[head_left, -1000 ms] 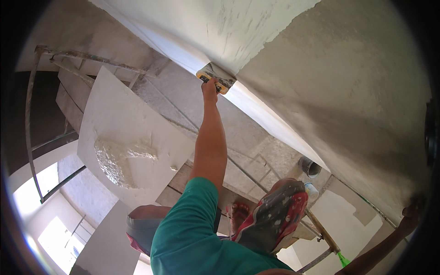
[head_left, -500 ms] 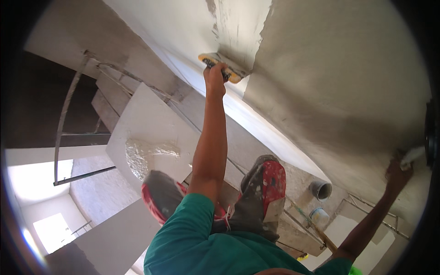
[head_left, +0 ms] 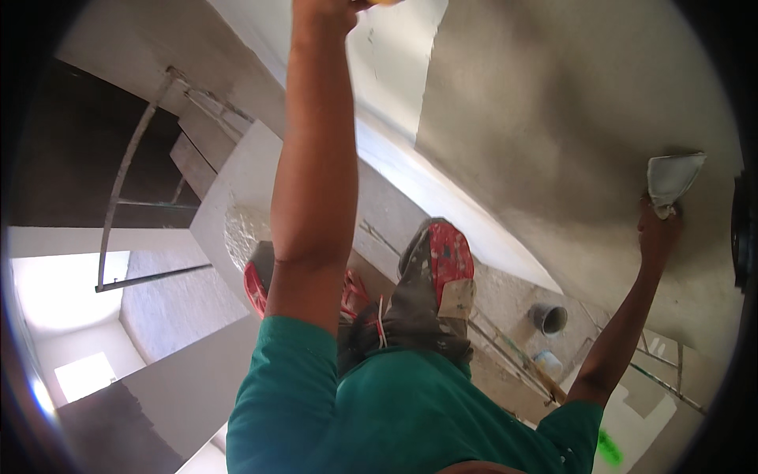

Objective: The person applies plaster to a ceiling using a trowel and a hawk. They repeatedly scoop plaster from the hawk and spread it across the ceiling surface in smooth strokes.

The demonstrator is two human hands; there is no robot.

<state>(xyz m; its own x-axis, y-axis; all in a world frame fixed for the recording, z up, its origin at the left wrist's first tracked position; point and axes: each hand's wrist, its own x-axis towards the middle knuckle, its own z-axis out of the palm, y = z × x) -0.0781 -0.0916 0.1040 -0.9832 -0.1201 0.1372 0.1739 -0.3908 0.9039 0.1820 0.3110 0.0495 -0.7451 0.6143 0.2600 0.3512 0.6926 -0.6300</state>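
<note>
My left hand [head_left: 322,11] is stretched up to the top edge of the view, closed round a plastering trowel; only a yellow scrap of its handle [head_left: 384,2] shows. It lies against the white smoothed strip [head_left: 392,75] of the wall. Far right, my right hand [head_left: 658,231] holds a small white plaster-coated blade [head_left: 672,177] against the grey rough plaster [head_left: 553,118]. My green sleeves and red paint-spattered shoes [head_left: 442,268] fill the lower middle.
A pale board with a heap of plaster [head_left: 237,229] lies by my left shoe. A metal scaffold frame [head_left: 118,197] stands at the left before a dark opening. A small grey bucket [head_left: 549,318] and rods lie below at the right.
My left hand has run the trowel up the wall until it almost leaves the top of the view. My right hand with its blade has come further into view on the right.
</note>
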